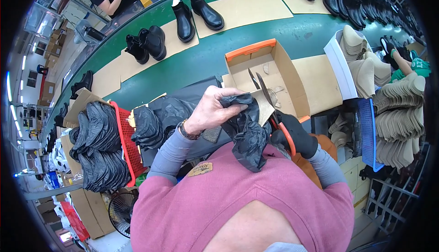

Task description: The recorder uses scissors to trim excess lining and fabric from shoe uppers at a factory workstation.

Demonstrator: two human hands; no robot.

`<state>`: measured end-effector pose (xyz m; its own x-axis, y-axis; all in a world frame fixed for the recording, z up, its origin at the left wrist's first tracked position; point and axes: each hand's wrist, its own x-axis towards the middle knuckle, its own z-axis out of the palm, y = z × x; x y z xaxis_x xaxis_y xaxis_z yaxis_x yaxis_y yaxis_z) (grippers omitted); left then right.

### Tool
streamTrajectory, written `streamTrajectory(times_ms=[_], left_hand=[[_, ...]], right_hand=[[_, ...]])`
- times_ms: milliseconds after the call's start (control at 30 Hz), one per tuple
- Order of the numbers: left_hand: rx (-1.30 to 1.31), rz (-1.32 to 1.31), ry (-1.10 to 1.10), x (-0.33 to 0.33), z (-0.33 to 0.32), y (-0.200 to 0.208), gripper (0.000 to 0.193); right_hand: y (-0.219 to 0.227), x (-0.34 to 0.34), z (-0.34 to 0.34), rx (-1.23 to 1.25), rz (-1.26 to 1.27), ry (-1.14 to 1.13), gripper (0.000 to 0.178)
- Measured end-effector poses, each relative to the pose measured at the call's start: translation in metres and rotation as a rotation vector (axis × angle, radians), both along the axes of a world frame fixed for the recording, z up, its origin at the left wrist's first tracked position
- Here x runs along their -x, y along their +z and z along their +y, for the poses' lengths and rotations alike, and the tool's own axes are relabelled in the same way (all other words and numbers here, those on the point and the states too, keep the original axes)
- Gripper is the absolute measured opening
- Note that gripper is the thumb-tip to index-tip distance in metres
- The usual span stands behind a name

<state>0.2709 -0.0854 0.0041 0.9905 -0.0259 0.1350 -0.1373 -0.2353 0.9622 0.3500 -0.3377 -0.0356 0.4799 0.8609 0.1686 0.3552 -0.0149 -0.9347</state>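
left hand [211, 110]: our grip's clamped on the black piece [247, 133]
right hand [295, 137]: gloved, closed round the scissors [270, 99]
progress: mid-trim we reckon, blades apart at its tan edge

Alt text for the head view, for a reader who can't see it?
A person's bare left hand holds crumpled black material while the black-gloved right hand works open orange-handled scissors over an open cardboard box. Black boots line a green conveyor beyond.

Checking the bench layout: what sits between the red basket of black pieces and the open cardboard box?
In the head view, a heap of black material lies between the red basket and the cardboard box, with the left hand over its edge.
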Motion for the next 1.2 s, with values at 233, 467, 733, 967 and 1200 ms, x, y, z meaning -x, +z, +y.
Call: streamTrajectory(times_ms=[233, 467, 733, 967, 1200], left_hand=[[0.129, 0.125, 0.009, -0.011, 0.003, -0.020, 0.019], [0.296, 0.238, -0.026, -0.017, 0.002, -0.037, 0.024], [-0.195, -0.260, 0.054, -0.022, -0.002, -0.008, 0.036], [-0.249, -0.444, -0.031, -0.019, 0.009, 0.023, 0.045], [-0.311, -0.587, 0.513, -0.020, 0.003, 0.012, 0.041]], right_hand=[[-0.023, -0.001, -0.005, -0.045, -0.253, -0.021, 0.031], [-0.020, 0.002, -0.006, -0.037, -0.333, 0.006, 0.020], [-0.027, -0.040, 0.013, 0.750, -0.293, -0.276, 0.047], [-0.099, -0.074, 0.030, 0.848, -0.663, -0.324, 0.052], [-0.012, -0.067, 0.060, 0.005, -0.135, 0.051, 0.042]])
